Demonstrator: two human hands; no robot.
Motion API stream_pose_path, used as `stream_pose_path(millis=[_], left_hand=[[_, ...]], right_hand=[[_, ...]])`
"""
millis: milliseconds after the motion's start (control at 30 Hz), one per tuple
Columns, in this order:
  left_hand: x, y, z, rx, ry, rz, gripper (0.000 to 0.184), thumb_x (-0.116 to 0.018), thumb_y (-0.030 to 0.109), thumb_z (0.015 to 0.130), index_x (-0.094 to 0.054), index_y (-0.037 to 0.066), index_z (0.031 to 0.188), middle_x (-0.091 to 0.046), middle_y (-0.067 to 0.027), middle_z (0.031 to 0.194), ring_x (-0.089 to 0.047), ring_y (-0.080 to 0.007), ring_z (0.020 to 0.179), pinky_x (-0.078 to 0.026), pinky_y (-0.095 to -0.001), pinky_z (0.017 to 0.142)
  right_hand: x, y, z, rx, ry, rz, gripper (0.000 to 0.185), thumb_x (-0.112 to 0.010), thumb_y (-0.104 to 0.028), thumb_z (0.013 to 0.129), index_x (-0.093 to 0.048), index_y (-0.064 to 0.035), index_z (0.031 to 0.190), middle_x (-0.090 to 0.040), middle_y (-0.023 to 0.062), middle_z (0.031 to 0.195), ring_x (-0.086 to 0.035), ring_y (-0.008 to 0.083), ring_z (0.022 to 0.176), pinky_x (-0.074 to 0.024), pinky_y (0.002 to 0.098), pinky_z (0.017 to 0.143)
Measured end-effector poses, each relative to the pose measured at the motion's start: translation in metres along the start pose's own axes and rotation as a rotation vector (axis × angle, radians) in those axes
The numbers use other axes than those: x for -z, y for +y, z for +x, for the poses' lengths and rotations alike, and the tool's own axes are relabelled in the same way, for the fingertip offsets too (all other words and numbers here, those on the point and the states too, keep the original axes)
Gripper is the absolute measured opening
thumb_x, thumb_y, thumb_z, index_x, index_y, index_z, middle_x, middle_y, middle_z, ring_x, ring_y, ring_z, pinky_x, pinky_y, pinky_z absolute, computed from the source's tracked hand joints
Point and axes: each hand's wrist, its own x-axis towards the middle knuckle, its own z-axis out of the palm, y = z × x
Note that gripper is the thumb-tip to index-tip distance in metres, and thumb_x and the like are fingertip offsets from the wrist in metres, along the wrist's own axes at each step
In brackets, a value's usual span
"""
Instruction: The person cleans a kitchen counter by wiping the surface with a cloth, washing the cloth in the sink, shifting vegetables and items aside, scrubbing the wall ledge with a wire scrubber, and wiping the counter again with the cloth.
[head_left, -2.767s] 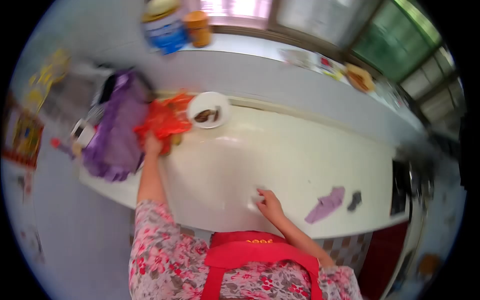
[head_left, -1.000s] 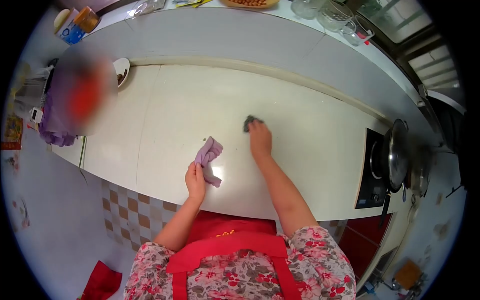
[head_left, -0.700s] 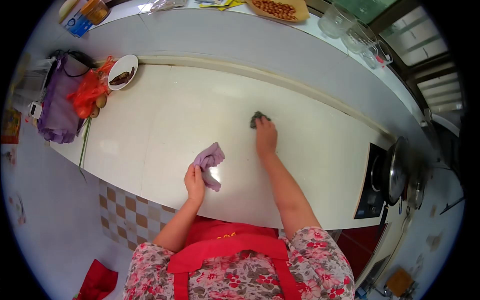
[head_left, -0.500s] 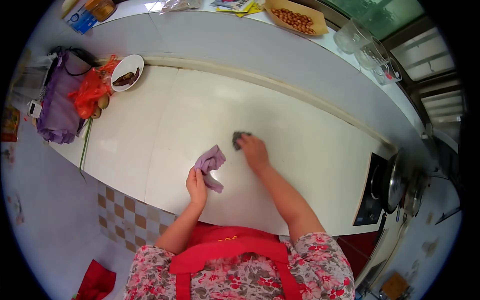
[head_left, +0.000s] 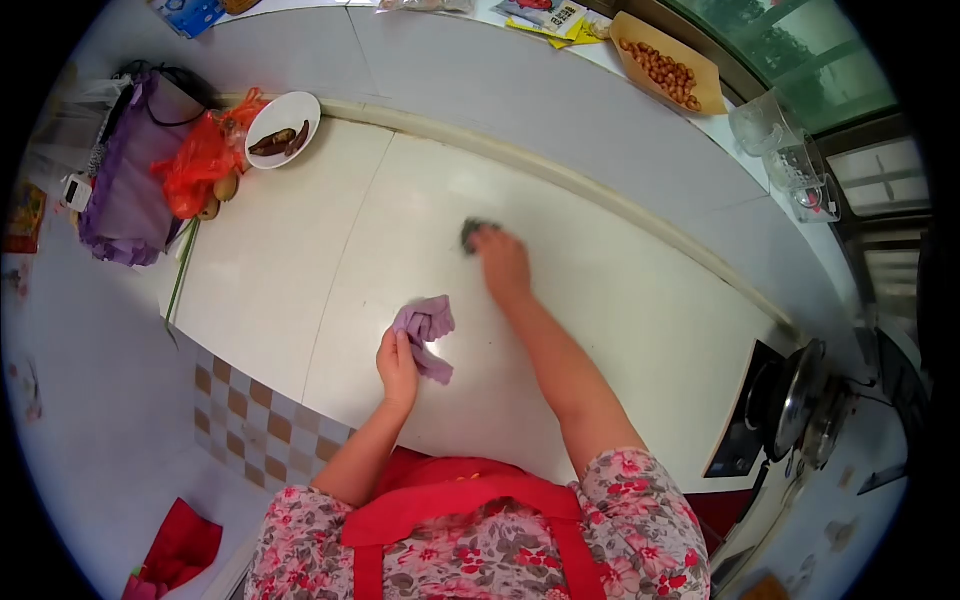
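My left hand is closed on a purple cloth, which hangs in loose folds just above the white countertop. Farther forward, my right hand presses a crumpled dark grey scouring pad against the counter. Its fingers curl over the pad and hide part of it. A few small dark specks lie on the counter around both hands.
Left, a white bowl holds dark, long vegetables beside a red plastic bag and a purple-covered object. A stove with a lidded pan stands right. The back ledge carries nuts in a tray and glass cups.
My right hand has moved forward over the counter with the scouring pad. My left hand still holds the cloth in nearly the same place. The camera view has shifted slightly.
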Motion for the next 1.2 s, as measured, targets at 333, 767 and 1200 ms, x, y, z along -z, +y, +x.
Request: stream_pose_path(millis=[333, 767, 1200], left_hand=[[-0.011, 0.008, 0.005, -0.053, 0.009, 0.032, 0.024, -0.043, 0.017, 0.099, -0.058, -0.002, 0.099, -0.051, -0.0034, 0.072, -0.043, -0.0116, 0.066, -0.039, -0.0278, 0.062], [-0.084, -0.010, 0.004, -0.515, -0.540, 0.753, 0.039, -0.049, 0.012, 0.092, -0.049, 0.001, 0.129, -0.042, -0.0197, 0.140, -0.040, -0.0386, 0.129, -0.032, -0.0459, 0.108], [-0.087, -0.004, -0.023, 0.038, -0.632, -0.003, 0.033, -0.041, 0.013, 0.098, -0.056, -0.004, 0.122, -0.062, -0.0212, 0.117, -0.061, -0.0287, 0.105, -0.045, -0.0327, 0.092]], right_hand=[[0.012, 0.012, -0.008, -0.005, 0.162, 0.011, 0.025, -0.050, -0.012, 0.086, -0.064, -0.0111, 0.107, -0.057, 0.0081, 0.125, -0.054, 0.0252, 0.112, -0.0424, 0.0435, 0.092], [0.069, 0.088, -0.132, -0.414, 0.248, -0.229, 0.025, -0.054, -0.007, 0.081, -0.065, -0.0080, 0.104, -0.063, 0.0125, 0.111, -0.060, 0.0329, 0.091, -0.0479, 0.0439, 0.078], [0.100, 0.116, -0.212, -0.724, 0.556, -0.132, 0.019, -0.052, -0.011, 0.090, -0.067, -0.0039, 0.099, -0.064, 0.0179, 0.097, -0.057, 0.0325, 0.094, -0.0460, 0.0419, 0.080]])
